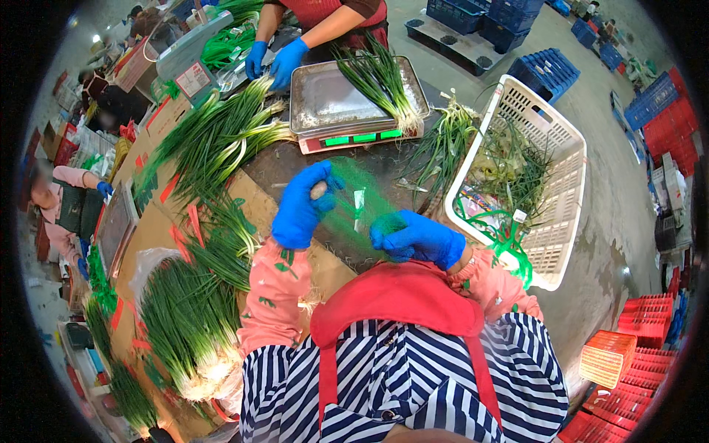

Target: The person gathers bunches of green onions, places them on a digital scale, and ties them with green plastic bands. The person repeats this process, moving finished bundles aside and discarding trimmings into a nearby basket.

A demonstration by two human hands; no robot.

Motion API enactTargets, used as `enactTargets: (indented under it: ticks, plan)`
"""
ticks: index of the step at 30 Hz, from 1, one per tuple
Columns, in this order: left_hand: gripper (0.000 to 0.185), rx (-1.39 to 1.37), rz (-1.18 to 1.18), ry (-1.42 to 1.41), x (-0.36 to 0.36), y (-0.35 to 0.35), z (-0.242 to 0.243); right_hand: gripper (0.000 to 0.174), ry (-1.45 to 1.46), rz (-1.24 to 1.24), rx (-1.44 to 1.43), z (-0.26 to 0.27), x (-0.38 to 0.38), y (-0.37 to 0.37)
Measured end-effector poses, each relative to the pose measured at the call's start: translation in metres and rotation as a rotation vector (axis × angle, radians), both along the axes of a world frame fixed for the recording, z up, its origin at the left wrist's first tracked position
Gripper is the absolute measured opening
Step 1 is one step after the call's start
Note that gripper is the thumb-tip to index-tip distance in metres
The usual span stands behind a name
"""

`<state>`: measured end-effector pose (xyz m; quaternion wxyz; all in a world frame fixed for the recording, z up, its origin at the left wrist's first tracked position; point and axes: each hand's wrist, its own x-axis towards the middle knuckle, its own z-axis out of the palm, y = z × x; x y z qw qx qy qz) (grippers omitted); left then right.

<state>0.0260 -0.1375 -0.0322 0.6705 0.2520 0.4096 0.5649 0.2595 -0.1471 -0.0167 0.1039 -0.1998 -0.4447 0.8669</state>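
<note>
My left hand (302, 205), in a blue glove, grips one end of a green mesh net bag (357, 207) above the dark table top. At the net's lower right end, my right hand (418, 239), also blue-gloved, holds it closed in the fingers. A small whitish label shows through the mesh between the hands. Beyond them stands a weighing scale (338, 105) with a lit green display, and a bunch of spring onions (382, 83) lies across its pan. Loose spring onions (216, 138) are heaped to the left of the scale. More green net bags (518, 249) hang over the crate's near corner.
Right of the table is a white plastic crate (559, 194) holding onion trimmings. Large spring onion bundles (188, 321) rest on cardboard (327, 266) at the left. A co-worker's blue-gloved hands (288, 62) touch onions across the table. Scissors (411, 185) lie near the crate.
</note>
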Motion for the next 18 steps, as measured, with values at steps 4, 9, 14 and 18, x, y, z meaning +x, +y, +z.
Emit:
enactTargets:
  ticks: [4,9,14,18]
  plan:
    - [0.023,-0.130,-0.188,-0.053,0.040,0.013,-0.037,0.025,0.498,-0.609,-0.416,-0.004,0.014,0.019]
    - [0.024,-0.266,-0.559,-0.957,0.065,0.022,-0.074,0.030,0.500,-1.021,-0.671,-0.059,0.040,0.057]
    - [0.022,-0.203,-0.187,-0.672,0.106,0.038,-0.060,0.025,0.622,-1.005,-0.582,-0.091,0.051,0.102]
    - [0.024,-0.259,-0.146,-0.878,0.114,0.063,-0.057,0.019,0.644,-0.955,-0.511,-0.099,0.058,0.131]
